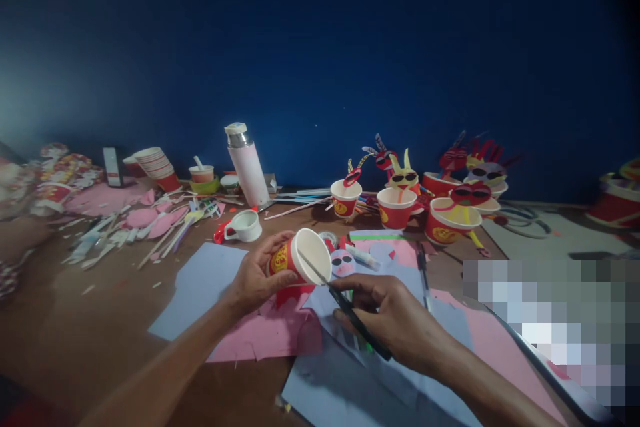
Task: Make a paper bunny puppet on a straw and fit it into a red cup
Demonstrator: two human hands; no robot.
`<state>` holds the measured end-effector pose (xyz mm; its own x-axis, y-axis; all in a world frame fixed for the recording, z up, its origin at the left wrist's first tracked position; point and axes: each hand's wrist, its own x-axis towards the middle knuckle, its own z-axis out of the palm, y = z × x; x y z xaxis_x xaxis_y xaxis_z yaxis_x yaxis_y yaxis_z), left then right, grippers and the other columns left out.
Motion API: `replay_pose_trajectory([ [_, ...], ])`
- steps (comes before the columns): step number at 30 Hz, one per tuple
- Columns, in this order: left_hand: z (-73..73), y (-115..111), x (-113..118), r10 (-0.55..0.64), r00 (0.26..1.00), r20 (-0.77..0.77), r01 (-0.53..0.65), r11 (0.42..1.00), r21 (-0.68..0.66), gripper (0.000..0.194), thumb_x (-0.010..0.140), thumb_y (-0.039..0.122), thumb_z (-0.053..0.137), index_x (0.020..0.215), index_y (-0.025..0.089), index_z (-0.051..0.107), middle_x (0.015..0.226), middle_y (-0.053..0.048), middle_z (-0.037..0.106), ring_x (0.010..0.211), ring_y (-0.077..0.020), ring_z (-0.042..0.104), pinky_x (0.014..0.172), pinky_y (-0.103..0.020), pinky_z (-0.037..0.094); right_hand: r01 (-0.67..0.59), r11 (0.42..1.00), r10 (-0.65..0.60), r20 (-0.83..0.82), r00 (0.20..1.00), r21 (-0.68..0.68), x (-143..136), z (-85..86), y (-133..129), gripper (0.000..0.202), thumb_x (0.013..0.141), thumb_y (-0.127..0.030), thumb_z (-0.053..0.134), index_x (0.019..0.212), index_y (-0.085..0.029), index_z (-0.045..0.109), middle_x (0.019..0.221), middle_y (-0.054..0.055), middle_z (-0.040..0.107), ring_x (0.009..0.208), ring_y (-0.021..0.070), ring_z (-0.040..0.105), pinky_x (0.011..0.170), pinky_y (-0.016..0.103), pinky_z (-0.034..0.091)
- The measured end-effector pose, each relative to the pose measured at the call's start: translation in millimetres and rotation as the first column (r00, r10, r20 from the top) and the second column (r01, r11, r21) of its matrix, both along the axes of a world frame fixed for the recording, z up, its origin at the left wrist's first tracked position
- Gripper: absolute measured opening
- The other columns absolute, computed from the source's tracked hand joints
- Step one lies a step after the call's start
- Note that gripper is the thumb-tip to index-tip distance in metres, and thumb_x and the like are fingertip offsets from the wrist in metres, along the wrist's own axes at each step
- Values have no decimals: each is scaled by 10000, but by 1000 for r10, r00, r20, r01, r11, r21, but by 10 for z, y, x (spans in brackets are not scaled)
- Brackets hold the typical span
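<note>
My left hand (257,273) is wrapped round a red paper cup (283,261) with a yellow emblem, tipped so its white mouth faces right. In my right hand (387,317) is a black-handled bladed tool (357,320); I cannot tell whether it is a knife or scissors. Its thin blade reaches across the cup's rim into the mouth. Under both hands lie pink paper (265,337) and pale blue sheets (325,387). Just behind the cup is a round paper face with dark glasses (343,262).
Several red cups with paper faces (397,207) stand at the back right. Behind my left hand are a white mug (243,227) and a pink flask (247,170). Paper scraps and sticks (150,223) litter the left, near stacked cups (157,167). A marker (363,257) lies mid-table.
</note>
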<state>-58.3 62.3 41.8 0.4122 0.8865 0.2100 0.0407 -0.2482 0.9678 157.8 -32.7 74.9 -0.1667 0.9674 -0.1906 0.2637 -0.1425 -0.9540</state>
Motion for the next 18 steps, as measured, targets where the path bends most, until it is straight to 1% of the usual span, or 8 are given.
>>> replay_pose_trajectory([
  [2, 4, -5, 15, -13, 999, 38, 15, 999, -47, 593, 625, 272, 781, 1140, 160, 507, 1098, -87, 638, 962, -217, 627, 788, -285, 528, -7, 1000, 7, 23, 1000, 15, 8, -24, -1, 345, 732, -219, 609, 1063, -147, 672, 507, -74, 424, 449, 60, 332, 409, 176, 253],
  [5, 18, -22, 35, -1, 1000, 24, 3, 997, -82, 537, 620, 264, 786, 1070, 153, 514, 974, -58, 663, 845, -185, 648, 720, -260, 533, -26, 997, 20, 88, 996, 67, 22, -64, -12, 350, 743, -220, 591, 1083, -176, 664, 500, -74, 437, 450, 67, 358, 414, 180, 261],
  [8, 18, -44, 48, 5, 1000, -1, -5, 996, -93, 515, 631, 273, 781, 1062, 145, 529, 967, -62, 665, 841, -187, 649, 722, -269, 533, -59, 987, 30, 193, 981, 148, 47, -61, -32, 354, 754, -196, 560, 1095, -218, 654, 507, -74, 470, 458, 73, 389, 430, 187, 256],
  [11, 5, -65, 57, 12, 1000, -19, -14, 996, -94, 525, 633, 289, 783, 1074, 141, 540, 987, -76, 662, 862, -197, 645, 744, -288, 531, -132, 970, 60, 323, 944, 204, 79, -2, -47, 360, 744, -150, 526, 1066, -244, 657, 509, -73, 511, 456, 78, 417, 443, 194, 255],
  [13, 5, -75, 59, 25, 999, -36, -28, 996, -86, 530, 627, 290, 789, 1073, 143, 546, 984, -77, 664, 860, -195, 644, 749, -293, 530, -195, 942, 52, 458, 888, 272, 102, 34, -45, 339, 716, -117, 520, 989, -245, 675, 514, -64, 536, 468, 86, 433, 463, 205, 261],
  [14, 9, -79, 59, 35, 998, -44, -39, 996, -82, 526, 623, 289, 792, 1066, 143, 550, 975, -76, 665, 851, -192, 645, 746, -290, 530, -231, 917, 24, 534, 845, 324, 114, 42, -40, 332, 702, -104, 521, 960, -241, 678, 537, -52, 564, 489, 95, 454, 481, 213, 270],
  [16, 25, -82, 58, 62, 997, -51, -66, 994, -83, 522, 607, 295, 801, 1042, 140, 558, 944, -70, 670, 823, -184, 646, 728, -283, 531, -323, 841, -67, 675, 735, 434, 137, 35, -23, 326, 690, -91, 535, 953, -223, 676, 615, -12, 627, 554, 129, 510, 527, 238, 295],
  [18, 42, -83, 55, 75, 996, -50, -80, 992, -97, 530, 593, 309, 806, 1031, 137, 563, 932, -70, 672, 814, -183, 647, 719, -281, 532, -426, 753, -168, 772, 614, 502, 155, 7, -5, 330, 708, -87, 544, 996, -195, 665, 684, 32, 661, 615, 169, 554, 573, 269, 322],
])
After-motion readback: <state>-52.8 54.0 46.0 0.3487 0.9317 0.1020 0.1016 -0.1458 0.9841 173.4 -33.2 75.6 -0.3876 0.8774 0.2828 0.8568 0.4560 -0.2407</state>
